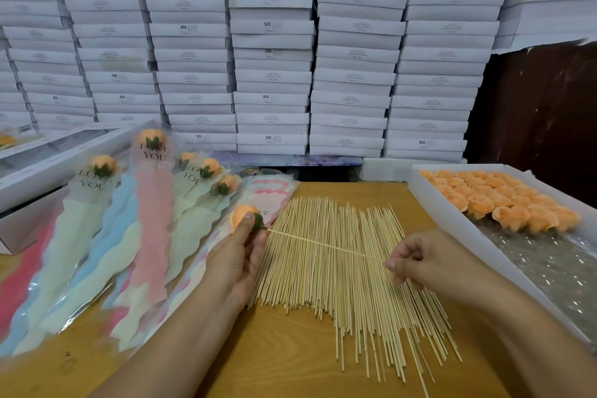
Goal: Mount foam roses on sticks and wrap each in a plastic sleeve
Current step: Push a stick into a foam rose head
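My left hand (240, 255) grips an orange foam rose (239, 216) with a green base. A thin wooden stick (323, 245) runs from that base to the right. My right hand (420, 263) pinches the stick's other end between thumb and fingers. Both hands hover over a spread pile of sticks (349, 281) on the wooden table (284, 362). Several wrapped roses in "LOVE YOU" plastic sleeves (151, 203) lie at the left, pink, blue and pale green. A stack of flat sleeves (274, 194) lies just behind my left hand.
A white tray (452, 226) at the right holds several loose orange roses (504, 200) over shiny film. Long white boxes (58, 152) lie at the far left. A wall of stacked white cartons (271, 52) stands behind the table.
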`<control>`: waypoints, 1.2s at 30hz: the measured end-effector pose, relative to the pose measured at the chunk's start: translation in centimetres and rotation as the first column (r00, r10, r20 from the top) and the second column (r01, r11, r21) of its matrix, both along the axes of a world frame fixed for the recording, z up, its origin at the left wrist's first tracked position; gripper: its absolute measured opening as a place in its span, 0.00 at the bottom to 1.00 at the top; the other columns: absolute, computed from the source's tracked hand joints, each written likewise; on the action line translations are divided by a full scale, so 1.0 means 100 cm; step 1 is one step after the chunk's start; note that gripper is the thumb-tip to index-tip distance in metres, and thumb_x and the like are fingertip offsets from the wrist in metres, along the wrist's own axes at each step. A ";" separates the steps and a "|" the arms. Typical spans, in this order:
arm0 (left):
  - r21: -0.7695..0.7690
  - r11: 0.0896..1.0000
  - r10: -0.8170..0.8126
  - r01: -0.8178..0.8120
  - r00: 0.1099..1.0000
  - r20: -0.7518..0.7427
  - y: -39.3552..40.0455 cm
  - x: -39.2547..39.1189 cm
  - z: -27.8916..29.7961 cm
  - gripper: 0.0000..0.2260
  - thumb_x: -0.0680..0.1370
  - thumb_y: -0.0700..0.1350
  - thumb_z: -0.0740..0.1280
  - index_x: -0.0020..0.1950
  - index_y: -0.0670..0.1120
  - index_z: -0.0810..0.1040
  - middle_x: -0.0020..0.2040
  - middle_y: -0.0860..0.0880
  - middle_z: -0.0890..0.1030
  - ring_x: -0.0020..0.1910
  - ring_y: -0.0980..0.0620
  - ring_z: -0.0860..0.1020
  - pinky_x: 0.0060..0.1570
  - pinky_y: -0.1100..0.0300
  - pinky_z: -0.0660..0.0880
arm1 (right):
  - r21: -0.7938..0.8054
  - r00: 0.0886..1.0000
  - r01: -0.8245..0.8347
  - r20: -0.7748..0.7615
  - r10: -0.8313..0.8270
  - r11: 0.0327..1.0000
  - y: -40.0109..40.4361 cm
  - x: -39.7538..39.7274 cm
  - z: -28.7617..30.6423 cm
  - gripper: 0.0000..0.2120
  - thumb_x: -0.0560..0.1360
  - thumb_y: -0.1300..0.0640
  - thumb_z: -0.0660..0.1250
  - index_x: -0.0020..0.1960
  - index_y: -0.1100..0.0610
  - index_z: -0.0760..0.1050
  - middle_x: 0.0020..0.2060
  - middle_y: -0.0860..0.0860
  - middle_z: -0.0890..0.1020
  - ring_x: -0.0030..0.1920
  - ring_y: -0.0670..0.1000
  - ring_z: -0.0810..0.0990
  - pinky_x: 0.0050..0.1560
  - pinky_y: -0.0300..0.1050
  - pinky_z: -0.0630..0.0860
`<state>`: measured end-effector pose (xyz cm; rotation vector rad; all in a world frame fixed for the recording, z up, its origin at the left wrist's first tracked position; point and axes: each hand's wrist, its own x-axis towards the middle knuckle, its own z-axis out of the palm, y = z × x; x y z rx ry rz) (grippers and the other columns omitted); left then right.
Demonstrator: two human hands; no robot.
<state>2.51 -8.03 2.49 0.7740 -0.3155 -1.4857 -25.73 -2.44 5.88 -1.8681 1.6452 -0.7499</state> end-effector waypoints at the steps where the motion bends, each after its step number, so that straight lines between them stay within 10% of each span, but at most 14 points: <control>1: 0.001 1.000 0.000 0.000 1.000 0.002 0.000 0.000 0.000 0.07 0.74 0.40 0.74 0.48 0.37 0.82 0.39 0.42 0.86 0.34 0.52 0.84 0.29 0.65 0.80 | 0.002 1.000 -0.001 -0.010 0.001 1.000 0.000 0.000 0.000 0.10 0.78 0.53 0.70 0.38 0.54 0.82 0.34 0.46 0.86 0.27 0.40 0.77 0.32 0.33 0.72; 13: -0.005 0.998 0.060 -0.060 0.998 0.027 0.004 -0.004 0.003 0.08 0.76 0.40 0.73 0.51 0.38 0.81 0.37 0.44 0.86 0.33 0.53 0.84 0.30 0.65 0.81 | 0.007 0.999 -0.043 0.008 0.043 0.999 -0.003 0.003 -0.005 0.18 0.79 0.51 0.68 0.32 0.53 0.82 0.32 0.48 0.85 0.30 0.49 0.78 0.43 0.45 0.76; 20: -0.021 0.998 0.062 -0.061 0.997 0.053 0.006 -0.007 0.004 0.06 0.76 0.40 0.73 0.49 0.37 0.81 0.39 0.43 0.86 0.34 0.53 0.84 0.35 0.64 0.82 | -0.047 1.000 0.019 0.024 -0.018 0.999 -0.004 -0.001 -0.007 0.08 0.72 0.50 0.76 0.38 0.51 0.82 0.32 0.42 0.85 0.30 0.37 0.80 0.29 0.29 0.70; 29: -0.020 0.997 0.073 -0.072 0.996 0.051 0.009 -0.008 0.005 0.07 0.76 0.40 0.73 0.50 0.37 0.81 0.37 0.44 0.86 0.32 0.54 0.84 0.35 0.64 0.82 | -0.080 1.000 -0.012 -0.020 0.011 0.997 -0.005 0.000 -0.008 0.11 0.76 0.51 0.72 0.36 0.52 0.82 0.33 0.51 0.85 0.27 0.43 0.76 0.36 0.45 0.76; 36: -0.018 0.997 0.077 -0.076 0.996 0.042 0.010 -0.008 0.006 0.08 0.76 0.40 0.73 0.51 0.37 0.81 0.38 0.44 0.85 0.33 0.54 0.84 0.39 0.63 0.82 | -0.057 0.999 -0.041 -0.021 0.040 0.998 -0.005 0.002 -0.009 0.10 0.79 0.54 0.69 0.39 0.55 0.81 0.34 0.47 0.85 0.27 0.42 0.77 0.33 0.38 0.74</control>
